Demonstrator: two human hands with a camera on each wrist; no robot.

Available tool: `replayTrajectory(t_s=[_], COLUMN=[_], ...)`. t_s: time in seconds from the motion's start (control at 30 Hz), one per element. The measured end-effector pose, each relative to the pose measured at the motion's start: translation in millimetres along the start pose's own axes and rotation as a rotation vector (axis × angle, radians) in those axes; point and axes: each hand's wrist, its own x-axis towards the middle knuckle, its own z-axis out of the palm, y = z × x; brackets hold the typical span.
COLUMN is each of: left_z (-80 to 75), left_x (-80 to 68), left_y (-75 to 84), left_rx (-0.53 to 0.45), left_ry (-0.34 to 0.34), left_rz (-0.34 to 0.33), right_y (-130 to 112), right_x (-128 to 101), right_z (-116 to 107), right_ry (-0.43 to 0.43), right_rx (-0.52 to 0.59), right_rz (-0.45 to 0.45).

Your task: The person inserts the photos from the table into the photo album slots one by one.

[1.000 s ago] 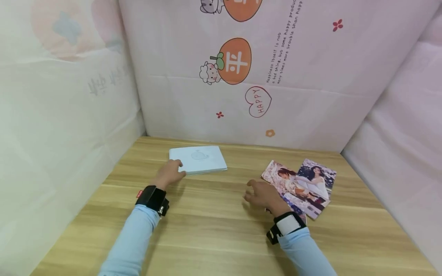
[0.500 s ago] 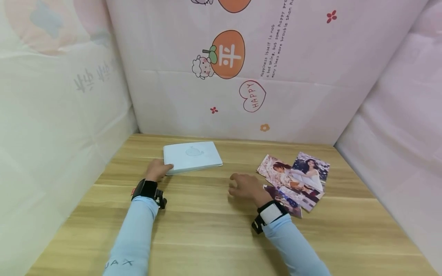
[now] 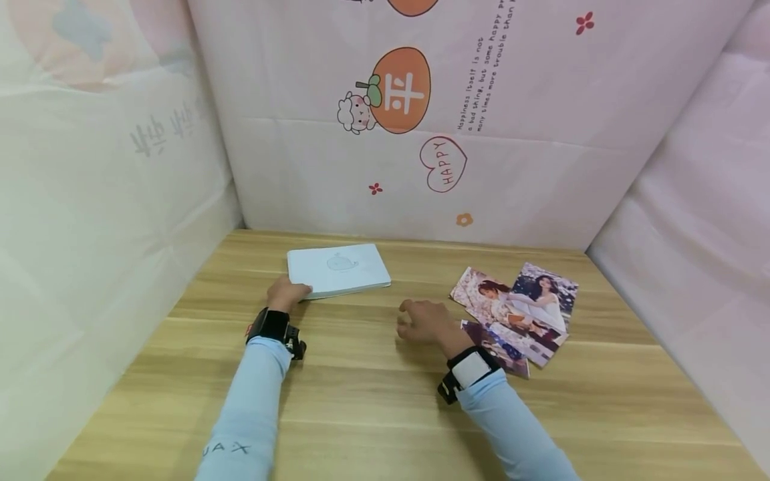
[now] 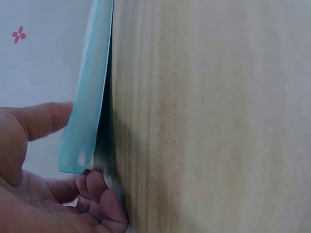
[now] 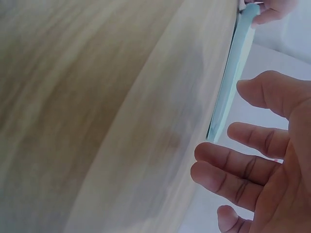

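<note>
A thin pale blue booklet [image 3: 338, 268] with a faint whale drawing lies on the wooden table [image 3: 373, 394] near the back wall. My left hand [image 3: 287, 292] pinches its near left corner, thumb on top and fingers [image 4: 102, 196] curled under the lifted edge of the booklet [image 4: 87, 102]. My right hand [image 3: 421, 321] hovers just above the table to the booklet's right, fingers [image 5: 233, 167] spread and relaxed, holding nothing. In the right wrist view the booklet [image 5: 233, 77] shows edge-on beyond those fingers.
Several printed photos [image 3: 517, 314] of people lie overlapped on the table just right of my right hand. Pink padded walls with cartoon prints [image 3: 397, 93] close in the table at the back, left and right.
My left hand has closed on the booklet's corner. My right hand has drifted left, away from the photos and toward the booklet. The head view has shifted slightly.
</note>
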Motion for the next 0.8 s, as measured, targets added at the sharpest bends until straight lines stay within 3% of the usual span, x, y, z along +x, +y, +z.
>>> replayTrajectory(t_s=[0.13, 0.27, 0.37, 0.5, 0.8], left_z=[-2.0, -1.9, -1.3, 1.0, 5.9], left_x=[-2.1, -6.6, -7.3, -4.6, -8.2], left_y=[2.9, 11.1, 16.4, 16.2, 17.8], left_rx=[-0.175, -0.518, -0.706, -0.760, -0.721], left_ry=[-0.068, -0.158, -0.206, -0.219, -0.163], left_rz=[-0.020, -0.144, -0.206, -0.206, -0.166], right_y=[3, 4, 4, 2, 3], right_x=[1, 1, 1, 1, -1], right_z=[3, 5, 5, 4, 6], right_ry=[-0.004, -0.003, -0.001, -0.006, -0.018], right_rx=[0.004, -0.005, -0.020, -0.015, 0.006], right_rz=[0.024, 0.027, 0.023, 0.019, 0.042])
